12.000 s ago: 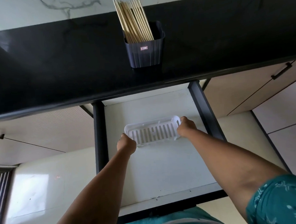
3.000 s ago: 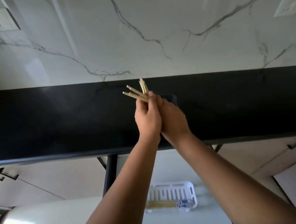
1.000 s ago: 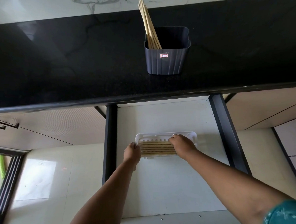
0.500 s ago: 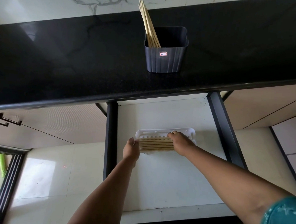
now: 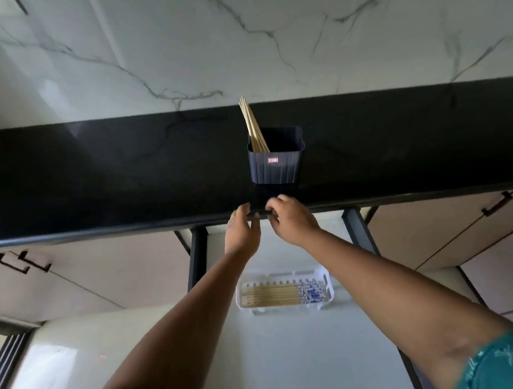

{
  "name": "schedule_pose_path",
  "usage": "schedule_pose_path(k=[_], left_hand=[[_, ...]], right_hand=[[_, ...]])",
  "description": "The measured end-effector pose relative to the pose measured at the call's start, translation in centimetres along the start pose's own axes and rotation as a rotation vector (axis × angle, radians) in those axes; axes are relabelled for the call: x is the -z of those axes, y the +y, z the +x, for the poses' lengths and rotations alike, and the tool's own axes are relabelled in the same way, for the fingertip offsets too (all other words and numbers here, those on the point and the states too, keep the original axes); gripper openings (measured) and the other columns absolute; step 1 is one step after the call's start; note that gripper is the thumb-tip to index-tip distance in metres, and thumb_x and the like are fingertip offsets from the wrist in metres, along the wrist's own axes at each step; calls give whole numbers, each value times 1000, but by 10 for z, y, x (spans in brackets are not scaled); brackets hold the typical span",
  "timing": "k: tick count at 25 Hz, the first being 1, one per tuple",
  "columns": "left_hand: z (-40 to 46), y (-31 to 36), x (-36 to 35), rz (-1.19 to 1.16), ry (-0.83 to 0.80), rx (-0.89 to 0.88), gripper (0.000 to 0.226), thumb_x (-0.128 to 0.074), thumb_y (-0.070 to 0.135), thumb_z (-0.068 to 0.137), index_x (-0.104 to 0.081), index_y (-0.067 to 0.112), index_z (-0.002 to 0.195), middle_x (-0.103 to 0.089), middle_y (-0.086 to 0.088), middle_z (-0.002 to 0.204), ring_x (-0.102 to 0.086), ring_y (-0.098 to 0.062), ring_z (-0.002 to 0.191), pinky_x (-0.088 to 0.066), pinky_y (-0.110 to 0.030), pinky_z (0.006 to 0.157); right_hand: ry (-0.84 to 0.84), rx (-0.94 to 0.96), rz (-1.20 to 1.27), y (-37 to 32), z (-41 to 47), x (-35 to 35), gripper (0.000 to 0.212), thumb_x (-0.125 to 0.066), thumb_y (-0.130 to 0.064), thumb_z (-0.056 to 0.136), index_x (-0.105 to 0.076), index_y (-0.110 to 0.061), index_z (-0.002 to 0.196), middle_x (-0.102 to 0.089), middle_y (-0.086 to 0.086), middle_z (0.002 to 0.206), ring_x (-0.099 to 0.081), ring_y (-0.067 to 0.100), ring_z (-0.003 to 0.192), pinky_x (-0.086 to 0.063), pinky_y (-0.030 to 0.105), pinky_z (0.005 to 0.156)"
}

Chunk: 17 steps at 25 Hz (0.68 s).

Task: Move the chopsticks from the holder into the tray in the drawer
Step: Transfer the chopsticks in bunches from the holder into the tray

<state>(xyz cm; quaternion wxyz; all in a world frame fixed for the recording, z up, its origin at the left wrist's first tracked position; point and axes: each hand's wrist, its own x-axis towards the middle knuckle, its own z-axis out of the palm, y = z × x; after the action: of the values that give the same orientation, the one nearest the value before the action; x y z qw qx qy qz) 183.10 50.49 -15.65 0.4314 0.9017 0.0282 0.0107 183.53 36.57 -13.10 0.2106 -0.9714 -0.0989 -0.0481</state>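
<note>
The dark holder (image 5: 275,166), in the upper middle of the frame, carries a small red-and-white label (image 5: 272,160); its print is too small to read.

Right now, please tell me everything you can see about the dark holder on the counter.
The holder is a dark blue-grey cup, apparently plastic, with vertical ribs and a small red-and-white label on its front. It is open on top, stands upright on the black countertop close to the front edge, and is mostly empty: a few light wooden chopsticks lean in its left corner. Neither the left hand nor the right hand touches it.
</note>
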Motion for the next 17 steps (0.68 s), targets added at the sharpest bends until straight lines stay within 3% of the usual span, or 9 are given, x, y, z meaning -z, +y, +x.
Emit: schedule_pose_path(k=[3, 7, 9, 11, 13, 16, 17], left_hand=[[45, 60, 26, -73, 34, -116, 28, -44, 23, 93, -59, 17, 116, -65, -6, 114, -59, -24, 108, -44, -33, 84], [96, 115, 49, -142, 82, -121, 31, -40, 24, 91, -59, 20, 116, -68, -4, 109, -62, -22, 100, -46, -32, 77], [117, 124, 54, -177, 87, -91, 35, -38, 20, 91, -58, 19, 120, -67, -5, 111, -62, -24, 102, -50, -36, 80], [133, 121, 52, -237, 102, -22, 40, -37, 16, 91, -54, 17, 128, -64, -7, 119, -60, -26, 108, -51, -41, 90], [144, 109, 46, -279, 97, 52, 44, -37, 15, 93, -47, 18, 136, -58, -6, 131, -56, -24, 117, -48, -41, 98], [159, 96, 38, -273, 102, 83, 46, -35, 13, 94, -43, 19, 140, -54, -4, 136, -54, -21, 120, -48, -36, 98], [164, 93, 36, -268, 106, 84, 47, -35, 12, 94, -43, 19, 140, -55, -3, 136, -54, -21, 120, -48, -33, 95]], right_hand=[[134, -20, 62, -22, 52, 49, 18, -54, -22, 90, -65, -15, 103, -64, 7, 110, -63, 29, 96, -51, 36, 75], [194, -95, 126, -32, 114, 90, 19, -52, -20, 91, -68, -18, 101, -66, 5, 107, -64, 24, 93, -46, 29, 72], [190, -166, 199, -27, 143, 97, 13, -56, -20, 89, -68, -20, 96, -66, 2, 103, -64, 21, 89, -45, 27, 70], [110, -284, 230, -11, 171, 94, 9, -60, -19, 87, -66, -19, 94, -68, 2, 103, -63, 20, 91, -49, 29, 79], [-43, -437, 183, 7, 191, 88, 19, -63, -24, 88, -65, -14, 104, -67, 7, 111, -62, 24, 95, -52, 36, 87], [-190, -528, 129, 22, 212, 82, 48, -69, -32, 86, -58, -2, 121, -63, 13, 118, -62, 28, 94, -52, 32, 73], [-235, -513, 116, 23, 218, 77, 53, -70, -34, 85, -56, -1, 123, -62, 14, 120, -62, 28, 96, -52, 33, 75]])
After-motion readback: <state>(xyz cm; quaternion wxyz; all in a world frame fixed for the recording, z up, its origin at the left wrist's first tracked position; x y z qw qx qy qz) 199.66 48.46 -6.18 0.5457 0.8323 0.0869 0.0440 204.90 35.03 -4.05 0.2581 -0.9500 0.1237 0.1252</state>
